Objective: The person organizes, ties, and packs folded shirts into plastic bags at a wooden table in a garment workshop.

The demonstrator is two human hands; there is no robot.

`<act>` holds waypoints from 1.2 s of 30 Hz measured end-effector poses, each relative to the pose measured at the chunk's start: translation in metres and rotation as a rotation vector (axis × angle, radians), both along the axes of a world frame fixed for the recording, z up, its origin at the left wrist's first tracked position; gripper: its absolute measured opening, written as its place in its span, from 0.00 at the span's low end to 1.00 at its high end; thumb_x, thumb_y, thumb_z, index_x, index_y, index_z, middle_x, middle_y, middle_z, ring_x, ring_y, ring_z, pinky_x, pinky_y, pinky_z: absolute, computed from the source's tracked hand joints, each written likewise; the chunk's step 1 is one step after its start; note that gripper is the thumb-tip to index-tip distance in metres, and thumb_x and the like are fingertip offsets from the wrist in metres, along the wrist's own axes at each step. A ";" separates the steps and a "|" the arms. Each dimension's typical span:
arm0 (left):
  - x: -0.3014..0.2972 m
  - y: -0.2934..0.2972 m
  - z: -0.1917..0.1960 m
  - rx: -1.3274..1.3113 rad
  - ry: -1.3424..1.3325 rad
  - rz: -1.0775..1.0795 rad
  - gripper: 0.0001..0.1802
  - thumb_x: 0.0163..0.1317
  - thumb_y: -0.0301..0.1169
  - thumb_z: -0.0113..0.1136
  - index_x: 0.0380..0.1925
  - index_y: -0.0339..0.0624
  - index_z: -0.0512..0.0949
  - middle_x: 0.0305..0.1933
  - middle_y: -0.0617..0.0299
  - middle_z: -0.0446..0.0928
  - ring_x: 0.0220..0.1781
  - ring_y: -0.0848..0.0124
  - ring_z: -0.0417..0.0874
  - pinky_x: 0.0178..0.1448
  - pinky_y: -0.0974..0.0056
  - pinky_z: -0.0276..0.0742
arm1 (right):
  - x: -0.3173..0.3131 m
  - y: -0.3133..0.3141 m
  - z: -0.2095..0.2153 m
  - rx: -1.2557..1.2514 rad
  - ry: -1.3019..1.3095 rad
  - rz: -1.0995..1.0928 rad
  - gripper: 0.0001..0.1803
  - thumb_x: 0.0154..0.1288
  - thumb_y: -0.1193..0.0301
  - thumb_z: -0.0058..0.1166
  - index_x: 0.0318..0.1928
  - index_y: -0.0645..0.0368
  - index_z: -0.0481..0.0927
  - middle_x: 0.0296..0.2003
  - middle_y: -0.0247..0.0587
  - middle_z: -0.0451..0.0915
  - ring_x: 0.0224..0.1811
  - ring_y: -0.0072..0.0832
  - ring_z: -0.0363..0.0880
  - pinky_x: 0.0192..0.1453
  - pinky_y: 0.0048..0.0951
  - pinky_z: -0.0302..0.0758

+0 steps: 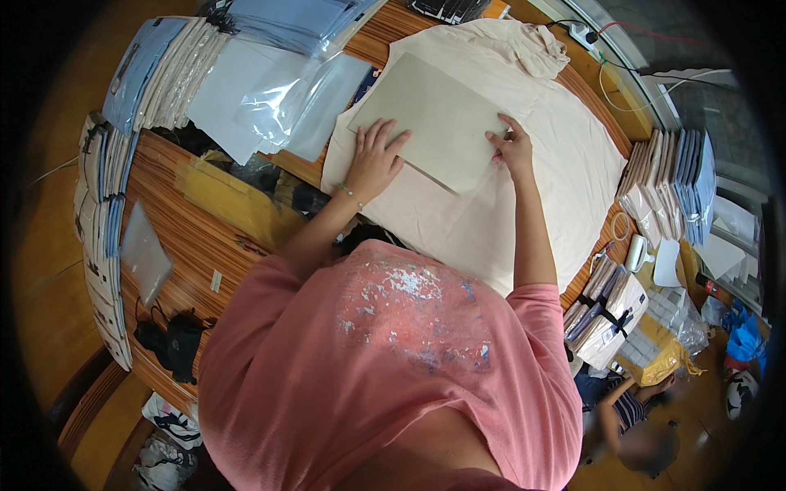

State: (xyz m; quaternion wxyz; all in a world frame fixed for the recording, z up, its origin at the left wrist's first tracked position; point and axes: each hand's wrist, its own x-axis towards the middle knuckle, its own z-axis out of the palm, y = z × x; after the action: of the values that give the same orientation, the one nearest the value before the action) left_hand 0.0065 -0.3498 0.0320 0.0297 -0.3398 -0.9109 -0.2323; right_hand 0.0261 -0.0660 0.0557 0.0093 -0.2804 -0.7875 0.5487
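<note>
Grey-beige board (pixel 432 123), stiff-looking and rectangular, lies flat and slanted on a pale fabric (pixel 483 217) spread over the far middle of a wood-grain table (pixel 176 233), one corner pointing toward the wearer. The left hand (pixel 377 159) is unclenched, its fingers spread on the board's left end. The right hand (pixel 513 147) has thumb and bent fingers at the board's right corner; whether it pinches the board or merely touches it, I cannot tell. As a judgement, light, even pressure from both sides should keep the board flat and steady, while small nudges at opposite ends would turn it without dragging the cloth; smoothing the soft ripples outward first would help it sit level. Close by the fabric's left side, glossy clear plastic sleeves (pixel 282 102) could slip against it or catch it. Toward the table's far right corner, a bunched end of cloth (pixel 528 49) leaves less smooth room, and a white power socket (pixel 582 34) with loose wires sits just beyond. Folded garments in stacks fill the table's far left corner (pixel 176 74) and stand along its right edge (pixel 667 184). At lower right, a co-worker (pixel 634 409) is near the floor.
</note>
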 end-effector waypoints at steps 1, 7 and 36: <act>0.001 0.000 -0.001 0.000 -0.004 -0.002 0.27 0.55 0.33 0.53 0.57 0.50 0.65 0.62 0.52 0.58 0.67 0.54 0.54 0.67 0.40 0.46 | 0.001 0.003 -0.004 0.011 -0.022 0.039 0.28 0.50 0.75 0.62 0.55 0.56 0.73 0.18 0.33 0.68 0.12 0.19 0.66 0.15 0.22 0.66; 0.005 -0.002 -0.008 0.015 -0.001 -0.003 0.28 0.54 0.32 0.53 0.58 0.49 0.65 0.62 0.52 0.57 0.67 0.53 0.53 0.67 0.39 0.46 | 0.003 -0.001 -0.004 0.070 -0.069 0.078 0.24 0.51 0.75 0.61 0.52 0.57 0.76 0.16 0.32 0.68 0.12 0.19 0.66 0.16 0.23 0.66; 0.095 -0.032 -0.146 1.226 -2.206 0.809 0.27 0.63 0.48 0.44 0.55 0.41 0.65 0.51 0.54 0.71 0.53 0.58 0.73 0.56 0.55 0.72 | 0.429 0.016 -0.017 -0.929 0.132 -1.127 0.22 0.63 0.56 0.50 0.51 0.56 0.68 0.49 0.47 0.69 0.46 0.37 0.74 0.45 0.44 0.76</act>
State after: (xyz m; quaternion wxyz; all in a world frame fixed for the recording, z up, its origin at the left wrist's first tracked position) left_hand 0.1013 -0.3816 -0.1140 -0.5070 0.3878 -0.2420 -0.7307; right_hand 0.4546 -0.0500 0.0389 0.2178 -0.5844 -0.2075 0.7537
